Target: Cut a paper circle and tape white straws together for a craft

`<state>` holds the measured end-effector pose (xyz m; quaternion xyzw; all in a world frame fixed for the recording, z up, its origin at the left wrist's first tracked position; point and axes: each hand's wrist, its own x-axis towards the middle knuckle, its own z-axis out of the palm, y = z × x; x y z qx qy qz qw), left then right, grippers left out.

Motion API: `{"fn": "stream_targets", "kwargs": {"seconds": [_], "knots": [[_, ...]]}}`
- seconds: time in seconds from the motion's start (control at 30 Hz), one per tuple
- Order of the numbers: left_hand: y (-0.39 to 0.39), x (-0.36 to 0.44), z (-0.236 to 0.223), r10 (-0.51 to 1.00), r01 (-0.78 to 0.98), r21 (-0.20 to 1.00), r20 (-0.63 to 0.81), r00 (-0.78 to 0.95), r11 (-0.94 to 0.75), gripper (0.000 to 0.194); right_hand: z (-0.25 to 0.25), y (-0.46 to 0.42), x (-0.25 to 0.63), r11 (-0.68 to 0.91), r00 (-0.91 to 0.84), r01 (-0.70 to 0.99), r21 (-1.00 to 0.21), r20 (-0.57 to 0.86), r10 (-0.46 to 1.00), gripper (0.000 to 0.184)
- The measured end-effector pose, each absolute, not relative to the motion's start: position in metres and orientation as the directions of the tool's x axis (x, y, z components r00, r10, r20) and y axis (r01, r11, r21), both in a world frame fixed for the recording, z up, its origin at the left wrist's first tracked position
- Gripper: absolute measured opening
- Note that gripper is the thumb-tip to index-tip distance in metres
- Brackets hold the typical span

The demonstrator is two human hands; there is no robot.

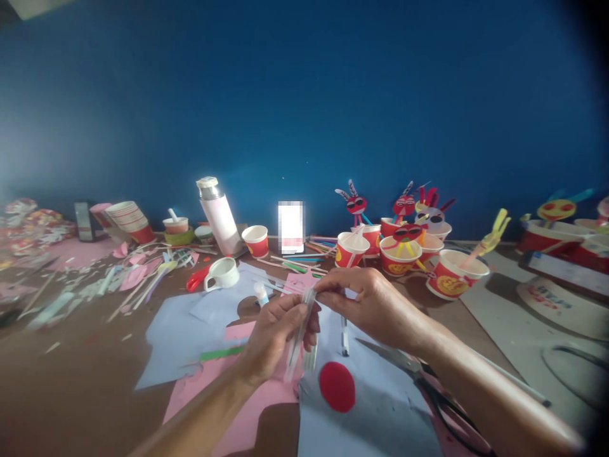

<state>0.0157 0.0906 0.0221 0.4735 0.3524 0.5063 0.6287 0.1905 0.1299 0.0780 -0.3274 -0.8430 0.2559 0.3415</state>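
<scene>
The left side of the frame was blurry, so the paper scraps point(71, 279) there were hard to tell apart. A small white patch point(290, 226) by the blue wall point(304, 95) was smudged out, and the right edge of the frame went dark. Both forearms were cut off at the bottom of the frame. In the lower middle, the left hand point(276, 336) was curled, thumb and fingers pinching a thin clear straw point(299, 333) that ran down and to the left. The right hand point(371, 304) came in from the lower right, with its fingers bent and pinching the top end of the same straw. The two hands were almost touching. What else sat in the left palm could not be seen. Under the hands lay pale blue paper point(371, 393) with a red circle point(337, 386) on it, and pink paper point(247, 406) beside it. Scissors point(419, 374) lay partly under the right arm. Behind the hands stood red paper cups point(399, 257) with funny faces on sticks, and a white bottle point(219, 216) leaned at the middle left.
</scene>
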Motion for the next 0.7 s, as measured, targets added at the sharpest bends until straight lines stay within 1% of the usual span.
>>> {"fn": "stream_targets", "kwargs": {"seconds": [0.2,0.37,0.7], "knots": [[0.0913,0.0163,0.0206,0.971,-0.318,0.947,0.027,0.24,0.052,0.026,0.0792,0.1296,0.1906,0.675,-0.558,0.368,-0.639,0.429,0.711,0.016],[0.0931,0.016,0.0168,0.966,-0.361,0.921,-0.051,0.255,0.144,0.025,0.0781,0.1288,0.1903,0.671,-0.556,0.402,-0.623,0.416,0.719,0.012],[0.0949,0.0164,0.0154,0.946,-0.411,0.885,-0.091,0.313,0.221,0.028,0.0731,0.1297,0.185,0.614,-0.537,0.436,-0.658,0.357,0.764,0.009]]}}
